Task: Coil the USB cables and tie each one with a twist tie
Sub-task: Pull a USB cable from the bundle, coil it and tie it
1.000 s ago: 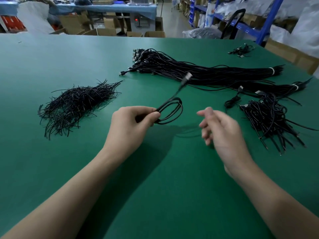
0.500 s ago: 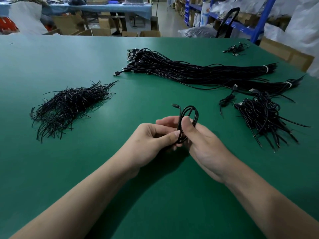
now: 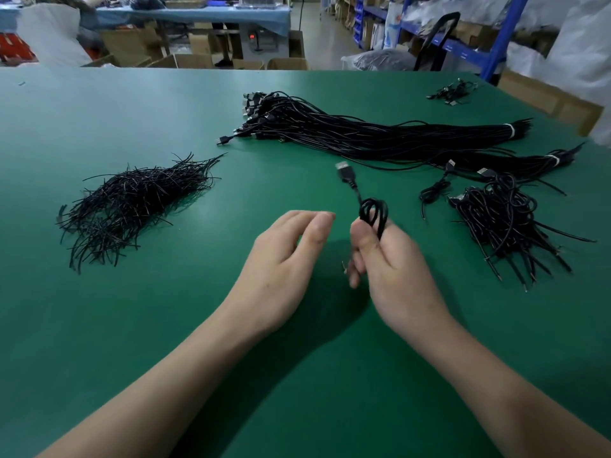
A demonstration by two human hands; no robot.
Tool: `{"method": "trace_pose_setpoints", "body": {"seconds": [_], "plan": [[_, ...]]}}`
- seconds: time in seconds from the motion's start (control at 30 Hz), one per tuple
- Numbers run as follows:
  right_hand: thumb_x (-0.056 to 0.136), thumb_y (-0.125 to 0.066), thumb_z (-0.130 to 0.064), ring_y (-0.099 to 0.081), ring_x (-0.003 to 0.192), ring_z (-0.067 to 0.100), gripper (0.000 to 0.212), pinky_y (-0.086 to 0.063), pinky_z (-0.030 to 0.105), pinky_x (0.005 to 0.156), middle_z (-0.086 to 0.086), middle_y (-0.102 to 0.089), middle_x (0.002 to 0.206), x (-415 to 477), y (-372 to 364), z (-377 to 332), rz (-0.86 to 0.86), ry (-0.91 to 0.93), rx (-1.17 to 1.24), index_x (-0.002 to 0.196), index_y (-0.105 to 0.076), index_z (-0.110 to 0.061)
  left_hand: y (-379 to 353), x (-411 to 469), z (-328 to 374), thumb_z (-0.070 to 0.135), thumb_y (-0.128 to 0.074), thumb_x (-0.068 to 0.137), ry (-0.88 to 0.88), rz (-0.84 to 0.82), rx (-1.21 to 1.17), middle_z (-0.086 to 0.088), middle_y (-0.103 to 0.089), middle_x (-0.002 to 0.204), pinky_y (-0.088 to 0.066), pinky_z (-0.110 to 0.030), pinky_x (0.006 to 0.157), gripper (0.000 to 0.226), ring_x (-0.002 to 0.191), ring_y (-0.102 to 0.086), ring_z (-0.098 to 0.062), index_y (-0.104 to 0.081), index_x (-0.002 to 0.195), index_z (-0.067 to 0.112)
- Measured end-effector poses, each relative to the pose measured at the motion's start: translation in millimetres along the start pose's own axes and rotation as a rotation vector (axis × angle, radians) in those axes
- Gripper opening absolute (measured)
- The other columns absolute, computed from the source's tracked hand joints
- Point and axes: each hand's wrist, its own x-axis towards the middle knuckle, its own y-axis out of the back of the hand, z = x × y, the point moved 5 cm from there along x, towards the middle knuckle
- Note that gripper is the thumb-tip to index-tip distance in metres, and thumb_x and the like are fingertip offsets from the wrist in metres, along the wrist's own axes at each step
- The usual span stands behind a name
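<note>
Head view: at nine o'clock lay a loose heap of thin black twist ties (image 3: 132, 200). The left hand (image 3: 284, 259) hovered empty, fingers loosely curled. The right hand (image 3: 393, 269) pinched a small coiled black USB cable (image 3: 372, 213), plug toward twelve. Coiling looked finished; next likely calls for fetching a tie.

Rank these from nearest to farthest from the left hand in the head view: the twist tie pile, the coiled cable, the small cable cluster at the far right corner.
From the left hand:
1. Coiled cable, just to its right, held in the right hand.
2. Twist tie pile, off to its left on the table.
3. Small cable cluster, far back at the table's right corner.
</note>
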Motion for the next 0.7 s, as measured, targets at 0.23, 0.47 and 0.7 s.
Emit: {"method": "trace_pose_setpoints", "body": {"seconds": [0.23, 0.47, 0.7], "plan": [[0.099, -0.031, -0.032, -0.068, 0.09, 0.016, 0.038, -0.056, 0.043, 0.079, -0.005, -0.072, 0.095, -6.0, -23.6, -2.0, -0.204, -0.041, -0.202, 0.107, -0.066, -0.021, -26.8, -7.0, 1.9, 0.041, -0.052, 0.098, 0.074, -0.041, -0.279, 0.009, -0.074, 0.112, -0.052, -0.027, 0.097, 0.031, 0.108, -0.067, -0.006, -0.069, 0.113, 0.02], [0.087, -0.039, -0.031, -0.049, 0.065, 0.015, 0.017, -0.044, 0.036, 0.065, -0.002, -0.054, 0.071, -7.6, -33.4, -10.1, -0.356, -0.183, 0.202, 0.085, -0.053, -0.02, -21.0, -7.6, 4.4, 0.025, -0.039, 0.11, 0.077, 0.008, -0.41, -0.003, -0.076, 0.104, -0.056, -0.025, 0.077, 0.034, 0.092, -0.07, -0.015, -0.069, 0.097, 0.016], [0.104, -0.022, -0.028, -0.017, 0.06, 0.015, 0.025, -0.013, 0.029, 0.054, -0.005, -0.037, 0.067, -9.0, -32.6, -13.5, -0.471, -0.372, 0.739, 0.098, -0.046, -0.021, -22.3, -9.3, 3.8, 0.04, -0.048, 0.101, 0.205, 0.01, -0.643, -0.002, -0.053, 0.076, -0.05, -0.025, 0.046, 0.035, 0.054, -0.05, -0.005, -0.067, 0.097, 0.011]]}}
